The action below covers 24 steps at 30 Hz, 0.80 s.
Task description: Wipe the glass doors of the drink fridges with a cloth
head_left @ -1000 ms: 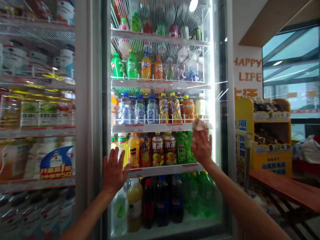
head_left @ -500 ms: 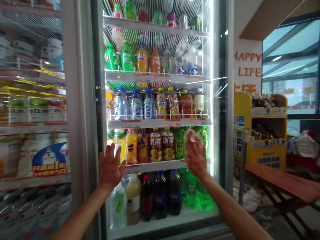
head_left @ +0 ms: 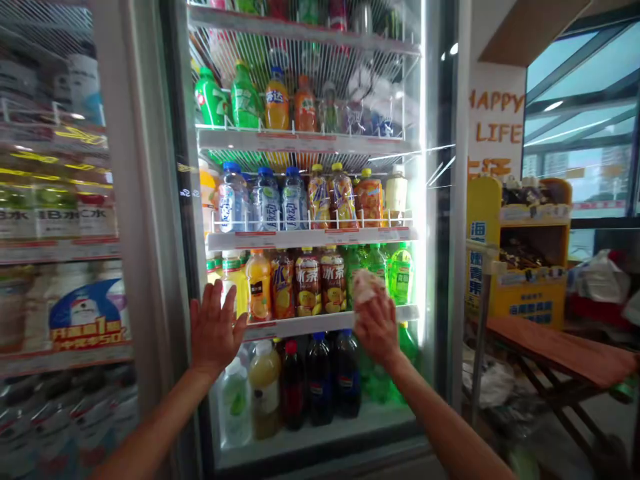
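My right hand point(head_left: 377, 330) is closed on a crumpled pale pinkish cloth point(head_left: 369, 285), held up against the glass door of a lit drinks fridge, in front of green bottles. Flat on the left part of the same door lies my left hand point(head_left: 216, 331), its fingers apart and nothing in it. Behind the glass stand shelves of bottled drinks, among them an orange juice bottle point(head_left: 259, 287) and brown iced tea bottles point(head_left: 307, 283) between my hands. Dark cola bottles point(head_left: 320, 379) fill the bottom.
A metal door frame point(head_left: 150, 220) separates this door from another stocked fridge section at left. To the right are a yellow display stand point(head_left: 530, 303), a metal pole point(head_left: 481, 347) and a folding table with a brown top point(head_left: 560, 343).
The right hand has moved left and slightly down across the glass with the cloth. My left hand stays spread on the door, and the view has shifted a little.
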Tool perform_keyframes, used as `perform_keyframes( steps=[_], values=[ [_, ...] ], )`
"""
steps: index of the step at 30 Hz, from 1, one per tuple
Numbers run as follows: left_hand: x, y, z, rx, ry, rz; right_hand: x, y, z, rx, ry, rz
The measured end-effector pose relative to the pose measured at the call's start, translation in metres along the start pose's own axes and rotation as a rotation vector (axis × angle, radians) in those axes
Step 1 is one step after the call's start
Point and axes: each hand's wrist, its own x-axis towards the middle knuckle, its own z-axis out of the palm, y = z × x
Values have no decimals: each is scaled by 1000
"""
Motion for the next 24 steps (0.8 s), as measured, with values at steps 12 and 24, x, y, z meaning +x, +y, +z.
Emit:
perform_keyframes(
  steps=[12, 24],
  values=[
    [-7, 0, -1, -17, -14, -24, 21, -76, 15, 148, -18, -28],
    [-65, 5, -4, -27, -85, -14, -15, 4, 4, -60, 199, 368]
  ],
)
